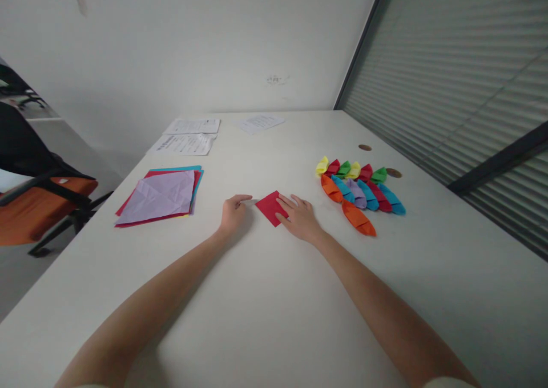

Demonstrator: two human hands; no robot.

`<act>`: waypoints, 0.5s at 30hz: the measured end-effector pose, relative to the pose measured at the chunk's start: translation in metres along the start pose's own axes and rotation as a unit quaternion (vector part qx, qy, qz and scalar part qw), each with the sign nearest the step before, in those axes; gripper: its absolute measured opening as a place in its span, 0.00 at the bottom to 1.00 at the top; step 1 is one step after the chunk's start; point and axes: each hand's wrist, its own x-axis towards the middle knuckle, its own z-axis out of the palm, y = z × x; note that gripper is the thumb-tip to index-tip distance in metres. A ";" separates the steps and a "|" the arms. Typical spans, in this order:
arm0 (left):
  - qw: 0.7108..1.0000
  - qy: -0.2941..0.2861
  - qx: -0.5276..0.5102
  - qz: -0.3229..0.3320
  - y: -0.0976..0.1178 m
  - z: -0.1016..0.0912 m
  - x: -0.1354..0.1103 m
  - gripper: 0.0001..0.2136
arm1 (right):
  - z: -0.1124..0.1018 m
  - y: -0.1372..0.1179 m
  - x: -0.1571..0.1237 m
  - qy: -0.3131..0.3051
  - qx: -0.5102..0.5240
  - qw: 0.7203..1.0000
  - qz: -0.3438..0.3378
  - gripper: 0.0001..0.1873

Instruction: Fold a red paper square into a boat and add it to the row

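A small red folded paper square (270,207), turned like a diamond, lies on the white table in front of me. My right hand (300,217) rests on its right side with fingers spread and fingertips touching the paper. Just off the paper's left corner is my left hand (233,213), its index finger stretched toward that corner and the other fingers curled. Nothing shows in the left hand. To the right lie several folded paper pieces (357,193) in yellow, red, green, orange, blue and purple, arranged in rows.
A stack of coloured paper sheets (158,197), purple on top, lies at the left. Printed sheets (188,137) and another printed page (261,122) are at the back. Two round brown spots (394,173) mark the right side. An orange chair (47,202) stands beyond the left edge.
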 end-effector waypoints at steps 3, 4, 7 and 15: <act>1.000 -0.012 0.016 0.018 0.005 0.000 -0.002 0.17 | -0.001 0.000 0.000 0.002 0.000 1.000 -0.001 0.30; 0.998 -0.020 0.034 0.039 0.008 0.001 -0.003 0.16 | -0.001 0.000 0.000 0.003 0.001 1.000 -0.001 0.30; 0.981 -0.067 0.132 0.128 0.023 0.003 -0.011 0.16 | -0.001 -0.001 0.000 0.006 0.003 1.000 -0.003 0.30; 0.922 -0.181 0.254 0.227 0.039 0.005 -0.024 0.20 | -0.002 -0.001 0.000 0.000 0.002 1.000 -0.002 0.30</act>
